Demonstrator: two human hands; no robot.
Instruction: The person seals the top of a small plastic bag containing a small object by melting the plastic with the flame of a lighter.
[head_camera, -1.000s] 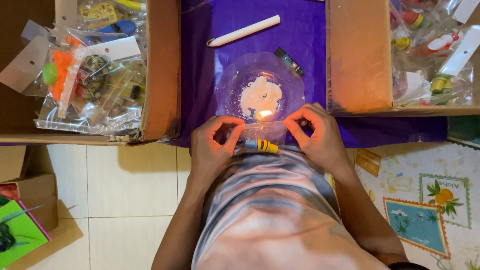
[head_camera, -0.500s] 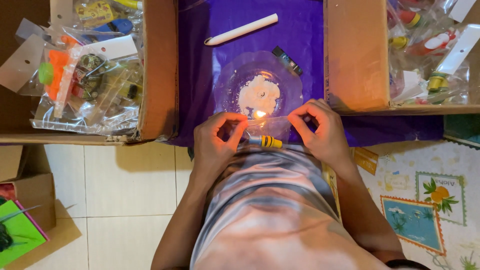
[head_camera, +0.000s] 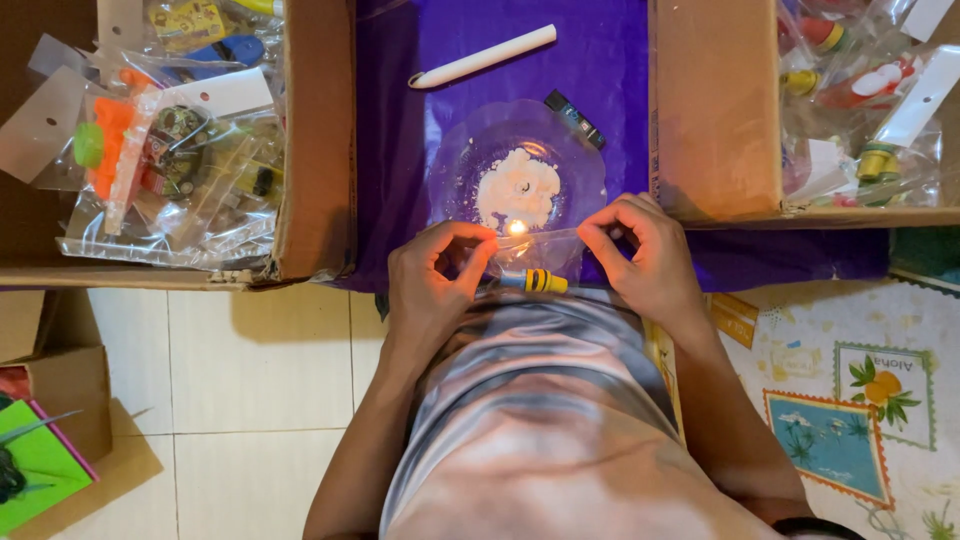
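Now – left hand (head_camera: 432, 285), right hand (head_camera: 640, 255) pinch clear bag (head_camera: 545, 238) between them – over flame (head_camera: 517, 228).

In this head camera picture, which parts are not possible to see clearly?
- Head view: the clear plastic bag between left hand and right hand is see-through; its edges are faint.
- The flame glares; its source is hidden.
- The yellow toy is half covered by the shirt.
- Both cardboard boxes are cut off at the top.

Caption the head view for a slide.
Both hands, left hand and right hand, stretch a clear plastic bag over a small flame.
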